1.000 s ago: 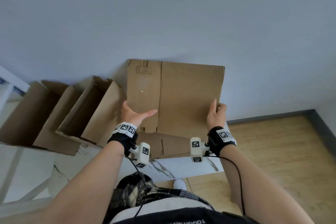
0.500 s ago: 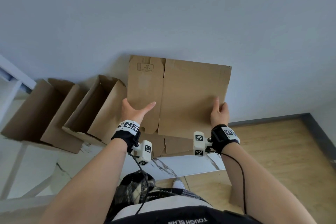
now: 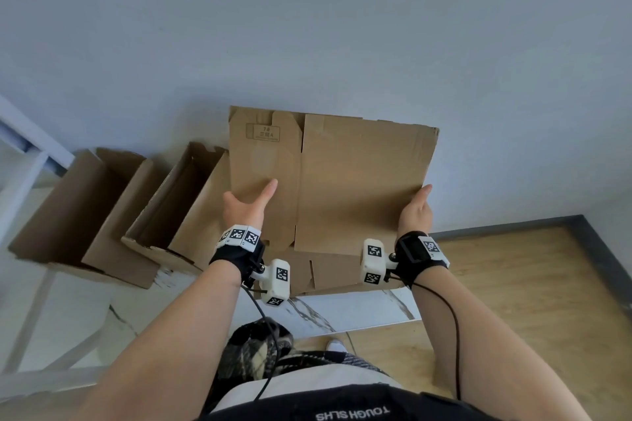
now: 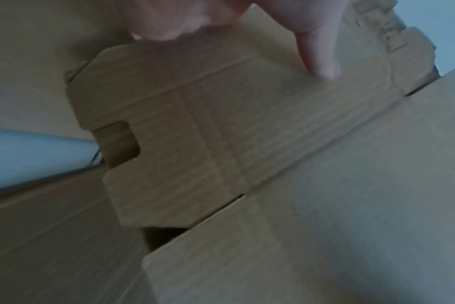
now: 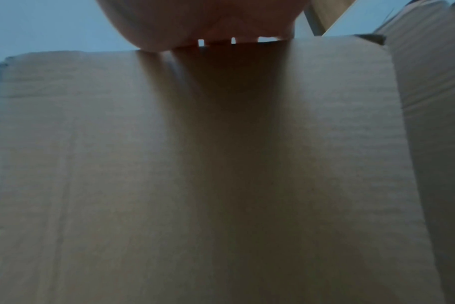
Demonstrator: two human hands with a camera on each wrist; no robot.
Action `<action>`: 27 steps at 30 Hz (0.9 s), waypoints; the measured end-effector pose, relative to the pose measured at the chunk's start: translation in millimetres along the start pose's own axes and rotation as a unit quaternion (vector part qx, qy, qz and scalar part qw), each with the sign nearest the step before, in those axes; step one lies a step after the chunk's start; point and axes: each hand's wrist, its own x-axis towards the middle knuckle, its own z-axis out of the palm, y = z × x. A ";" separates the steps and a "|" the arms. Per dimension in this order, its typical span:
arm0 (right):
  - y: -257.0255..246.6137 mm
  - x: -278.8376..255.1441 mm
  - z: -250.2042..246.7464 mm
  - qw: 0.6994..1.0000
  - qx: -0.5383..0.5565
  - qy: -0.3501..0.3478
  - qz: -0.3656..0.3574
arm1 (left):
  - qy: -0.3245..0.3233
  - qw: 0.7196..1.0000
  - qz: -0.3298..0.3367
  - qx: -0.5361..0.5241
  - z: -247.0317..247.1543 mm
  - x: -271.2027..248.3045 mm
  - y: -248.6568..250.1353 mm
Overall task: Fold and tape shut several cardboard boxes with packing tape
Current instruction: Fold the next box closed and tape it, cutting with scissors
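I hold a flattened brown cardboard box (image 3: pixel 355 181) upright in front of the wall, above the table's far end. My left hand (image 3: pixel 244 207) grips its lower left edge, thumb laid across the front panel. My right hand (image 3: pixel 415 212) grips the lower right edge, with the fingers hidden behind the board. In the left wrist view the thumb (image 4: pixel 317 57) presses on a notched flap of the box (image 4: pixel 221 133). The right wrist view is filled by the box panel (image 5: pixel 221 164), with my right hand (image 5: pixel 200 22) at its top edge. No tape is in view.
Two opened cardboard boxes (image 3: pixel 78 212) (image 3: pixel 178 212) lie on their sides at the left of the white marble table (image 3: pixel 342 311). More flat cardboard (image 3: pixel 328 273) lies on the table under the held box. Wooden floor (image 3: pixel 513 284) is to the right.
The flat box has risen off the pile and come nearer. Both hands rose with it, holding the same edges.
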 end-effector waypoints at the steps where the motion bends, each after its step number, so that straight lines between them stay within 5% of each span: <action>1: 0.9 2.7 0.4 1.000 0.012 0.004 0.023 | 0.010 1.000 0.000 -0.006 0.9 -0.5 0.6; 6: -0.8 9.5 -4.5 0.989 0.072 0.020 0.128 | -0.015 0.998 0.047 -0.040 7.2 -0.1 9.7; 14: 28.7 9.9 1.9 0.990 0.017 -0.093 0.108 | -0.068 0.994 0.070 -0.039 24.8 -0.7 27.5; 19: 22.4 -17.5 1.2 0.967 0.124 -0.140 0.175 | -0.181 0.979 -0.026 0.085 42.1 -3.9 28.8; 22: 14.4 -18.8 8.3 0.961 0.126 -0.161 0.183 | -0.240 0.962 -0.107 0.072 54.1 -2.9 16.2; 27: -12.4 -12.7 17.6 0.967 0.123 -0.183 0.125 | -0.201 0.975 -0.088 0.037 57.0 -1.6 19.9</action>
